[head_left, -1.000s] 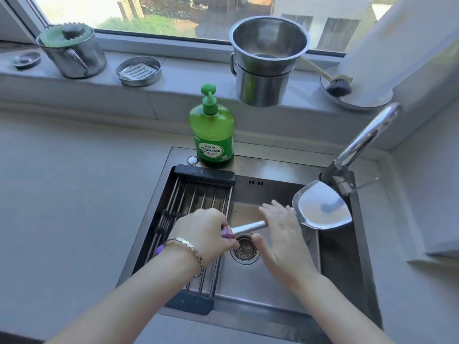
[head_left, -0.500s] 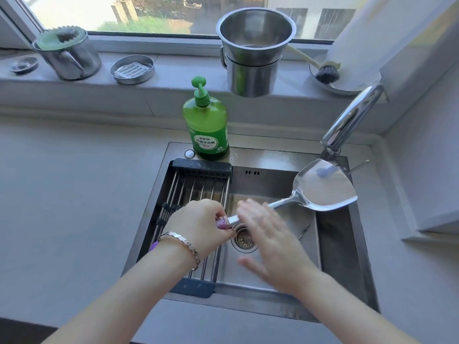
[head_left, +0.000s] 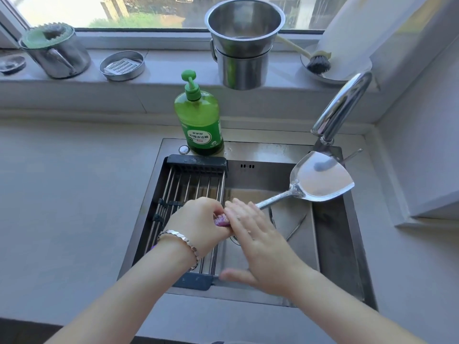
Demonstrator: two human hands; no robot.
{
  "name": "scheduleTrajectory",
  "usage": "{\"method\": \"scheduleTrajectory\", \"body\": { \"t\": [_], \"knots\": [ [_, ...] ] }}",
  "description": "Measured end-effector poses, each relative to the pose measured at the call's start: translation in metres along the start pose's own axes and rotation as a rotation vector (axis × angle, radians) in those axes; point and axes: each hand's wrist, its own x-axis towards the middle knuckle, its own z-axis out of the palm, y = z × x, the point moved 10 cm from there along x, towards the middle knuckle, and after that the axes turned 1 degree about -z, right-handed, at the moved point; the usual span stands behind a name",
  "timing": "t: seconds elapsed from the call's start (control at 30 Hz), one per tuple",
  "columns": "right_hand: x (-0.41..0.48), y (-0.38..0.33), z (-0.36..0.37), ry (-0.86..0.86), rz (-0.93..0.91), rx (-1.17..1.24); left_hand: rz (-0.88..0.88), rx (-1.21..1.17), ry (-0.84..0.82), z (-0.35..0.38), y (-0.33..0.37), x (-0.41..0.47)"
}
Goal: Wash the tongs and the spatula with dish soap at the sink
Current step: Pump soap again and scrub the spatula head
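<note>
My left hand [head_left: 198,223] grips the purple handle end of a steel spatula [head_left: 320,180] over the sink [head_left: 332,244]. The spatula's broad blade points right, below the tap [head_left: 342,105]. My right hand [head_left: 258,242] lies flat over the shaft next to my left hand, fingers straight and thumb spread. Thin steel tongs [head_left: 295,227] lie on the sink floor, partly hidden by my right hand. A green dish soap bottle [head_left: 198,122] with a pump stands on the sink's back rim.
A black roll-up drying rack [head_left: 193,180] covers the sink's left part. On the windowsill stand a steel pot with a green lid [head_left: 54,50], a round tin with a grater [head_left: 121,65], two stacked steel pots [head_left: 243,45] and a dish brush [head_left: 315,63]. Grey counter surrounds the sink.
My right hand slid left along the spatula shaft toward my left hand and flattened. The spatula blade rose a little toward the tap.
</note>
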Motion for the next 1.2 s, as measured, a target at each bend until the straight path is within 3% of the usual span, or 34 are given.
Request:
{"method": "scheduleTrajectory", "body": {
  "t": [0.07,0.13,0.17,0.3,0.47,0.6,0.67,0.73,0.87,0.9,1.0,1.03,1.13,1.2],
  "knots": [
    [0.001,0.022,-0.005,-0.005,0.028,-0.056,-0.011,-0.034,-0.029,0.004,-0.004,0.000],
    [-0.003,0.063,-0.017,0.046,0.272,-0.061,-0.053,-0.117,-0.102,0.012,-0.010,0.000],
    [-0.005,0.066,-0.015,0.034,0.306,-0.053,-0.090,-0.194,-0.164,0.019,-0.013,0.001],
    [-0.012,-0.001,0.013,-0.046,-0.082,-0.027,-0.251,-0.472,-0.390,0.043,-0.020,-0.008],
    [-0.012,0.040,-0.012,0.096,0.097,-0.016,-0.387,-0.658,-0.556,0.060,-0.025,-0.021],
    [-0.016,-0.001,0.003,0.010,-0.219,0.017,-0.396,-0.665,-0.596,0.064,-0.023,-0.022],
    [-0.013,0.023,-0.004,0.045,-0.116,-0.035,-0.403,-0.663,-0.599,0.063,-0.025,-0.023],
    [-0.012,0.044,-0.012,0.096,0.057,-0.021,-0.402,-0.655,-0.599,0.063,-0.025,-0.022],
    [-0.021,-0.007,0.000,0.045,-0.235,0.047,-0.329,-0.562,-0.548,0.058,-0.021,-0.020],
    [-0.020,-0.003,0.000,0.035,-0.231,0.032,-0.308,-0.527,-0.526,0.056,-0.021,-0.019],
    [-0.017,0.049,-0.010,0.089,0.110,0.012,-0.280,-0.424,-0.404,0.046,-0.024,-0.013],
    [-0.018,0.052,-0.008,0.068,0.146,0.023,-0.263,-0.369,-0.340,0.041,-0.025,-0.010],
    [-0.021,0.013,0.007,-0.021,-0.094,0.019,-0.120,-0.049,-0.151,0.022,-0.016,-0.006],
    [-0.017,0.019,0.006,-0.023,-0.068,0.021,-0.010,0.153,-0.026,0.008,-0.003,-0.007]
  ]
}}
